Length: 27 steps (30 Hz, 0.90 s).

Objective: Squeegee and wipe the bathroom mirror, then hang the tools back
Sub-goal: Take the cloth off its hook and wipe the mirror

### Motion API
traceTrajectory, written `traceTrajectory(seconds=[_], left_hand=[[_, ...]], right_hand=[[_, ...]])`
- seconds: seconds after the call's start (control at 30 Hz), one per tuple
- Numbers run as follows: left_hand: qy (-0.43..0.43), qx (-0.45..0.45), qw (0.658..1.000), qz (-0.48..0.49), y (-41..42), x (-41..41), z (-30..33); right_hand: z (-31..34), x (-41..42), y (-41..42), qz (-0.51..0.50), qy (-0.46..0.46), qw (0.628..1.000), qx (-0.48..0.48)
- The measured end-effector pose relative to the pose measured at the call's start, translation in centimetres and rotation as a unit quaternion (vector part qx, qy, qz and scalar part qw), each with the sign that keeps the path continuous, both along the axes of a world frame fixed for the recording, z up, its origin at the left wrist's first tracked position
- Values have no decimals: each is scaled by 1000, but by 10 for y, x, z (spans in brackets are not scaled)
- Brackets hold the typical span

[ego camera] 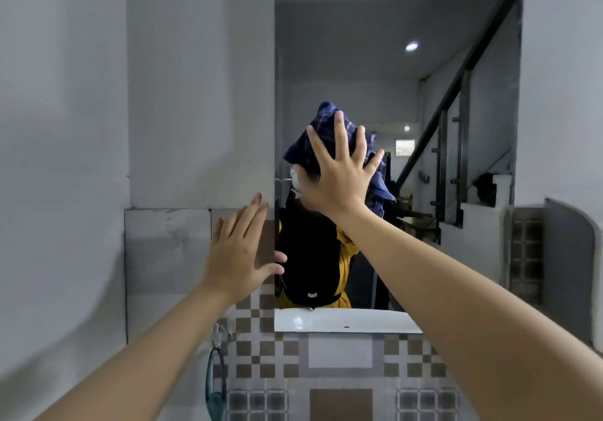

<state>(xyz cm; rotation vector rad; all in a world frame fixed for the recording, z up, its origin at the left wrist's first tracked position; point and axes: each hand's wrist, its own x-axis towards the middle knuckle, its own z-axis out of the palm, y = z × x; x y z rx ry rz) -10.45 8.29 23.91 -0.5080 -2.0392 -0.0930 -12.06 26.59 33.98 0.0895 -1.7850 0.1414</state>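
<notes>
Blue checked cloth (329,133) bunched against the mirror (398,61), low and left of centre on the glass; soft, light, floppy stuff, folds spilling out below and to the right of the palm; best pinned flat under spread fingers rather than pinched, since a loose corner will drag and smear. Right hand (336,172) splayed wide over it, fingers fanned, pressing the cloth to the glass, not clenched around it; wiping stage by the look of things. Left hand (241,251) empty and flat, fingers together, braced on the tiled wall (169,251) just beside the mirror's left edge, thumb reaching that edge. Glass itself stiff, slick, fragile; even pressure wanted, no leaning. Further down, a dark green looped tool (215,384) hanging from a hook (219,332) on the wall; kind unclear.
</notes>
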Motion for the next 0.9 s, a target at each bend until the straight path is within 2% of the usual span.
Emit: traceTrajectory(seconds=[0.33,0.43,0.63,0.9], left_hand=[[-15,-16,1000,-17,4,-20,-24],[-16,-19,1000,-2,4,-20,-24],[-24,-15,1000,7,7,-19,-24],[-16,-24,999,30,11,-16,-24]], right_hand=[[-17,-6,15,-12,33,981,190],[-20,-4,35,-14,34,977,211],[-28,7,101,-54,32,985,158],[-46,23,200,-84,23,996,-24]])
